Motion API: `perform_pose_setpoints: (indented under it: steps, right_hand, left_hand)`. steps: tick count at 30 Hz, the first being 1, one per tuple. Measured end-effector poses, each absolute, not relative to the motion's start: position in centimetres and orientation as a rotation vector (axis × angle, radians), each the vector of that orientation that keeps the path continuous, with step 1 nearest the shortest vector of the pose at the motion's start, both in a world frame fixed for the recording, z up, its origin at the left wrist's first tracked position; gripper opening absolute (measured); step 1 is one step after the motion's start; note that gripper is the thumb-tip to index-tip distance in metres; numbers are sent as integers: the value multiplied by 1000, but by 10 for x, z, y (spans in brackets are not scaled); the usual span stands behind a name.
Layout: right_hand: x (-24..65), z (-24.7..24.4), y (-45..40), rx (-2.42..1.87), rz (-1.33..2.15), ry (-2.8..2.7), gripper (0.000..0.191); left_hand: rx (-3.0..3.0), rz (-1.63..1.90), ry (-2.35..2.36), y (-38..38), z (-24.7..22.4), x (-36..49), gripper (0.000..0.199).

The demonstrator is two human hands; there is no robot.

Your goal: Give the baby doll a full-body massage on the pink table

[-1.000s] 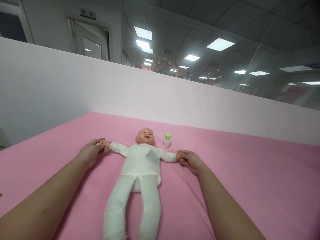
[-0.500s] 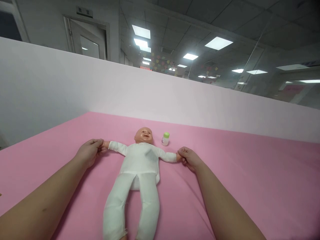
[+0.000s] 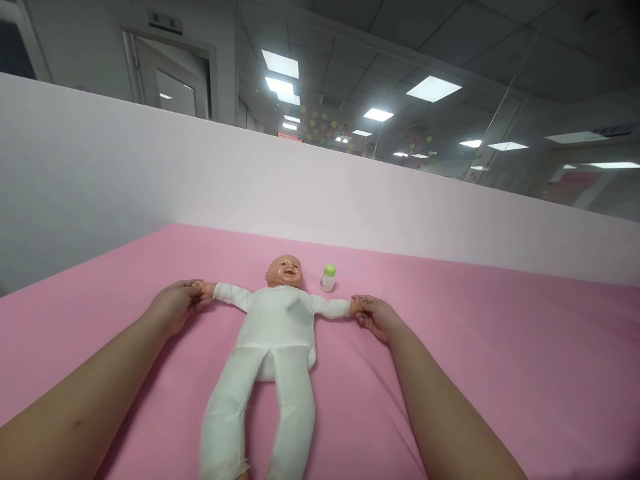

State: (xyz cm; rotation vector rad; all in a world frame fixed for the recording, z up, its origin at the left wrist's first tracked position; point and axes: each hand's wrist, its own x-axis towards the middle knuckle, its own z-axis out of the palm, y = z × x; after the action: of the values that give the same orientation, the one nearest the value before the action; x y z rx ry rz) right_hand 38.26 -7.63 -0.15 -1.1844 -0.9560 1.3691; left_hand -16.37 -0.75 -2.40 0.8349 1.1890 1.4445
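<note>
Doll held by both hands, viewed from the foot end; clock directions are read from the centre of the doll's trunk unless otherwise noted. The doll (image 3: 279, 320) lies on its back on the pink table (image 3: 540, 347), dressed in white, with its head (image 3: 283, 270) at 12 o'clock and its arms extended to either side. Its legs (image 3: 294, 413) run toward 6 and 7 o'clock, slightly parted, and are cut off by the lower border of the view. At 9 o'clock, the left hand (image 3: 173, 308) pinches the end of one doll arm between thumb and fingers; at 3 o'clock, the right hand (image 3: 379, 319) pinches the end of the other in the same manner. A small bottle (image 3: 328, 283) with a green cap (image 3: 329, 270) stands upright at 2 o'clock, near the doll's head but apart from it. Beyond the table rises a white wall (image 3: 320, 193). Within the whole view, a door (image 3: 175, 87) stands ajar toward 10 o'clock, and lit ceiling panels (image 3: 434, 89) extend from about 12 to 2 o'clock.
</note>
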Motion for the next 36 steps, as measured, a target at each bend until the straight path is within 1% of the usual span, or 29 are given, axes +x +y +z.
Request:
perform_pose_setpoints:
  steps: [6,12,18,24,29,32,36]
  right_hand:
    - [385,2,-81,-1128,1447,-985,24]
    - [385,0,-80,-1125,1431,-1035,23]
    - [380,-2,-79,-1199,1329,-1131,29]
    - [377,-8,-71,-1249,1266,-1083,33]
    - [380,-14,-63,-1276,1246,-1004,26]
    - [382,-14,-63,-1261,1271,-981,17]
    - [386,-10,-68,-1206,1359,-990,23]
  left_hand:
    - [848,1465,1199,-8,-29,-166,33]
    - [875,1461,1197,-6,-34,-168,34]
    - [899,1481,1195,-4,-36,-170,29]
    - [901,1488,1195,-1,-39,-172,30]
    - [903,1485,1199,2,-43,-174,25]
    - [901,1480,1182,4,-44,-175,32]
    - [899,1464,1162,6,-45,-175,40]
